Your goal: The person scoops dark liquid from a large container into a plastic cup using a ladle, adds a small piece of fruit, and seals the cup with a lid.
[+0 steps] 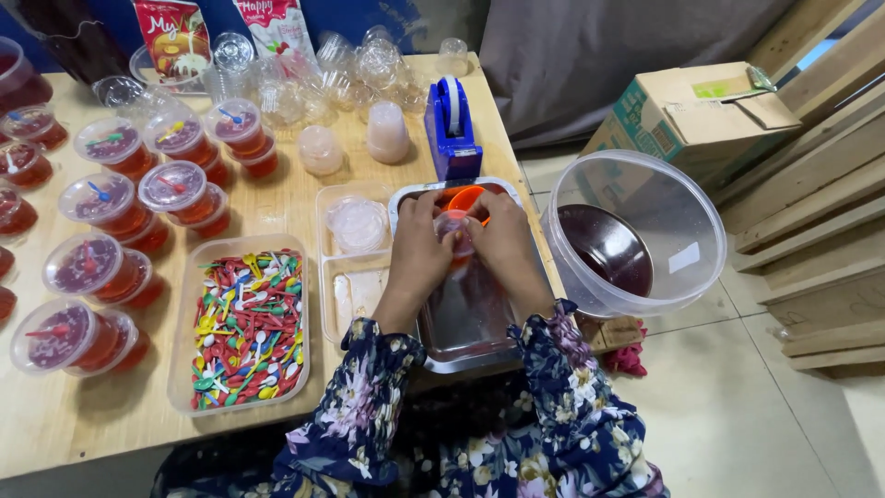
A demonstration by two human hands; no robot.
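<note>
Both hands meet over the steel tray (461, 337) at the table's right edge — the left hand (419, 247) and the right hand (502, 238) are closed together around a small clear cup (456, 231) of red jelly, fingers wrapped on its sides, thumbs pressing near the top. The cup sits between them just above the tray's far end, and an orange scoop (464, 197) pokes up right behind it. Whether a lid is on the cup I cannot tell; the fingers cover most of it.

Just past the tray stands a blue tape dispenser (452, 129). To the left of the tray lies a clear divided tray (343, 277) with a stack of lids (358, 224) in its far section. Further left, a shallow tub (244, 327) is full of small spoons in many colours. Filled, lidded jelly cups (111, 207), each with a spoon on top, stand in stacked pairs across the left of the wooden table (64, 415), and empty clear cups (359, 65) are heaped at the far edge — two snack packets (175, 37) lean behind them.

On the floor to the right, a big clear bucket (636, 235) holds a little dark red liquid, with a cardboard box (701, 111) behind it
</note>
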